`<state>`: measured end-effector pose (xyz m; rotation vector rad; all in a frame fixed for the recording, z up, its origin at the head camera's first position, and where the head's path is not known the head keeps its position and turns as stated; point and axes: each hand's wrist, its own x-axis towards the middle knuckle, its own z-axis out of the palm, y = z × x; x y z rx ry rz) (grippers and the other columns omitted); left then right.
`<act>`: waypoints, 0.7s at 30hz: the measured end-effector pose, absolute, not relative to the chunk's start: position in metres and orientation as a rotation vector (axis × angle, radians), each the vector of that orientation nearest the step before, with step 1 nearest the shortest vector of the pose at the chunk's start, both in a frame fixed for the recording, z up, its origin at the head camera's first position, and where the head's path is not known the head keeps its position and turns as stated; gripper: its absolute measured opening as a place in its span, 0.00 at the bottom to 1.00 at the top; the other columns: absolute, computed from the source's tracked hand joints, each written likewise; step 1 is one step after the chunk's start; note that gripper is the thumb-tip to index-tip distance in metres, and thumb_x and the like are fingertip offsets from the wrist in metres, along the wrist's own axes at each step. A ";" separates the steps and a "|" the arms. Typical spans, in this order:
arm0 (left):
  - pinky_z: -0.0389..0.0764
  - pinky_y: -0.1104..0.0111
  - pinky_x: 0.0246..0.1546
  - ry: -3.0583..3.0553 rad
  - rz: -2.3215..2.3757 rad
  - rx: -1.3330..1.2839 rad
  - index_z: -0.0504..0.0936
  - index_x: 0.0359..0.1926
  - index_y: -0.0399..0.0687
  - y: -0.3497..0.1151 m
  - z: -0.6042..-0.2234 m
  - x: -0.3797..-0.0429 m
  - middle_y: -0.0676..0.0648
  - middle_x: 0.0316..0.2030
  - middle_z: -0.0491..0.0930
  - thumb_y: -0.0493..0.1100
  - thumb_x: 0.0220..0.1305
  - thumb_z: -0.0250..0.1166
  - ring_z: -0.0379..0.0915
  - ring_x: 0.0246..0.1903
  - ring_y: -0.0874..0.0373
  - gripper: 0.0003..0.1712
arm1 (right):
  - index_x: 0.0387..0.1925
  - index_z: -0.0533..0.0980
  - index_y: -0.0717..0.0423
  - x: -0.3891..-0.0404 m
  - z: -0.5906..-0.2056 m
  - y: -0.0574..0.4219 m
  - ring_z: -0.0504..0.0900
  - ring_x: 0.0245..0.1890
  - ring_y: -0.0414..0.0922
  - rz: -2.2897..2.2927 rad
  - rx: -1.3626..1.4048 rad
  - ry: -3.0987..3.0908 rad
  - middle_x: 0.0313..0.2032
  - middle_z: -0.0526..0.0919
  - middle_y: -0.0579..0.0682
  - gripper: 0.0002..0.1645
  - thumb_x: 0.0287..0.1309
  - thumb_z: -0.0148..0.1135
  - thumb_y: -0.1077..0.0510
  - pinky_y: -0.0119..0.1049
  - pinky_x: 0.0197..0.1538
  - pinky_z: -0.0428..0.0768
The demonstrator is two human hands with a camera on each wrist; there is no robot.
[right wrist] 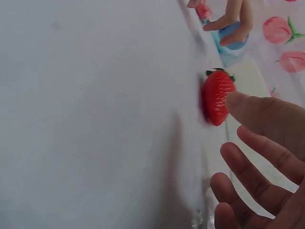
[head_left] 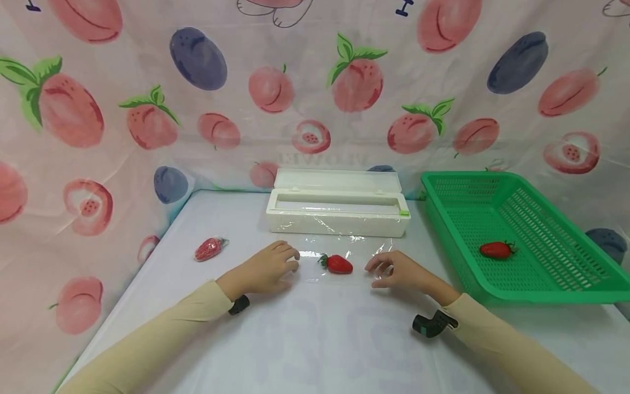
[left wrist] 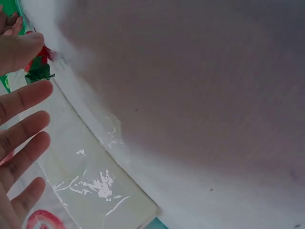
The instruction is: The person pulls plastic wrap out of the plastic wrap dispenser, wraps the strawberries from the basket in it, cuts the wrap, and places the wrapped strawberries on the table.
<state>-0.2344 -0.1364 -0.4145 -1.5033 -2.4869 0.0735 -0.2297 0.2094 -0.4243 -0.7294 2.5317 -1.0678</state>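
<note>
Left hand [head_left: 263, 268] and right hand [head_left: 406, 272] grip nothing, so the loose cling film [head_left: 359, 255] could crumple under the strawberry [head_left: 339, 264].

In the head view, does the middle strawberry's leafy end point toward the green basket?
No, the middle strawberry has its leaves at the left end, away from the green basket.

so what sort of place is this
Likely an improvised tabletop work set-up, perhaps indoors: a pale pink fruit-printed sheet hangs behind a white-covered table, where a white rectangular film dispenser stands with its lid up.
</note>
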 end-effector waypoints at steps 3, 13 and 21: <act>0.67 0.56 0.61 -2.513 0.117 -1.500 0.80 0.35 0.48 -0.138 -0.416 -0.234 0.47 0.45 0.79 0.49 0.51 0.70 0.73 0.49 0.51 0.13 | 0.37 0.80 0.58 -0.227 -0.432 0.213 0.77 0.34 0.41 -1.022 -0.748 2.586 0.35 0.83 0.50 0.16 0.43 0.73 0.59 0.30 0.39 0.77; 0.70 0.59 0.58 -2.509 0.182 -1.485 0.82 0.32 0.48 -0.136 -0.422 -0.237 0.50 0.40 0.81 0.41 0.56 0.65 0.75 0.45 0.54 0.03 | 0.23 0.80 0.53 -0.223 -0.445 0.216 0.66 0.27 0.33 -0.971 -0.824 2.781 0.24 0.77 0.43 0.06 0.41 0.72 0.63 0.26 0.32 0.68; 0.70 0.59 0.57 -2.468 0.104 -1.402 0.80 0.31 0.45 -0.136 -0.420 -0.237 0.48 0.37 0.81 0.39 0.55 0.65 0.76 0.43 0.53 0.03 | 0.20 0.79 0.53 -0.225 -0.444 0.219 0.69 0.29 0.35 -1.005 -0.771 2.792 0.25 0.77 0.44 0.06 0.43 0.70 0.65 0.27 0.34 0.70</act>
